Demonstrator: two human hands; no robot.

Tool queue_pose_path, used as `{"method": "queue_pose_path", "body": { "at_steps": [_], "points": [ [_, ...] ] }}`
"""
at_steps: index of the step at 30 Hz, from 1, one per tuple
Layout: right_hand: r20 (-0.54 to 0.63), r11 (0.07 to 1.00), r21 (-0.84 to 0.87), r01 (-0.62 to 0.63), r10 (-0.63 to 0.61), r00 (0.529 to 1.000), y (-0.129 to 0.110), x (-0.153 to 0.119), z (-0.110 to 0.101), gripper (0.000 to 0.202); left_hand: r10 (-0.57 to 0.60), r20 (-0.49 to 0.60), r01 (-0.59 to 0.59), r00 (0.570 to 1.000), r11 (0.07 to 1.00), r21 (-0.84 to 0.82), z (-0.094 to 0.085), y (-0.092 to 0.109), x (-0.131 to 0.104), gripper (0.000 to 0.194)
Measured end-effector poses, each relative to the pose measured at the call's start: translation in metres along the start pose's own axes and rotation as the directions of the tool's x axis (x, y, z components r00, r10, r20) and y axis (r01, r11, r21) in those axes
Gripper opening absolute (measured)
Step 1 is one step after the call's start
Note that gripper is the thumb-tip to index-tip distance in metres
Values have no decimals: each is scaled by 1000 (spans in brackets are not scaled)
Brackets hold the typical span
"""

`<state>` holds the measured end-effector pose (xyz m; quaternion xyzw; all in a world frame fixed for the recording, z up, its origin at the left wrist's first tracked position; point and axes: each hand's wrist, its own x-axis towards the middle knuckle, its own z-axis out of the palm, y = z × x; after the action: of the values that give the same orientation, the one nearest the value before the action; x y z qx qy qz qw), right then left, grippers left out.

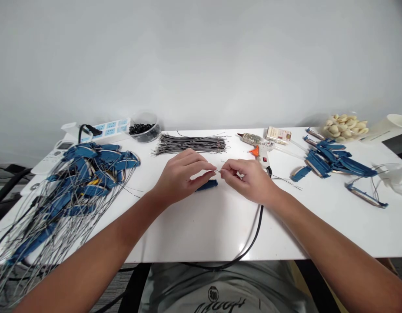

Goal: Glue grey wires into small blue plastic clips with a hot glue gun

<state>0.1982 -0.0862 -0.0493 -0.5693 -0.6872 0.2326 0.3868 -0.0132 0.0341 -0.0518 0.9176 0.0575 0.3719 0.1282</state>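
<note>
My left hand (187, 176) and my right hand (248, 179) meet almost fingertip to fingertip over the middle of the white table. A thin wire (218, 171) runs between them, pinched by the fingers of both. Close under my left fingertips lies a small blue plastic part (207, 185), partly covered by that hand. Behind the hands a bundle of dark thin wires (192, 144) is laid out lengthwise.
Blue parts with long wires (90, 174) heap up at the left; more blue parts (327, 161) lie right. A glue gun (253, 139) rests behind my right hand, and its black cable (257, 228) loops to the front edge. A tub of black pieces (145, 128) stands back left.
</note>
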Motion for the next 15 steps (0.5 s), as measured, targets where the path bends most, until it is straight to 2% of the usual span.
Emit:
{"method": "queue_pose_path", "body": {
  "at_steps": [15],
  "points": [
    [50, 999, 43, 1, -3, 999, -3, -1, 3, 15, 31, -41, -34, 999, 997, -66, -1, 4, 2, 17]
  ]
}}
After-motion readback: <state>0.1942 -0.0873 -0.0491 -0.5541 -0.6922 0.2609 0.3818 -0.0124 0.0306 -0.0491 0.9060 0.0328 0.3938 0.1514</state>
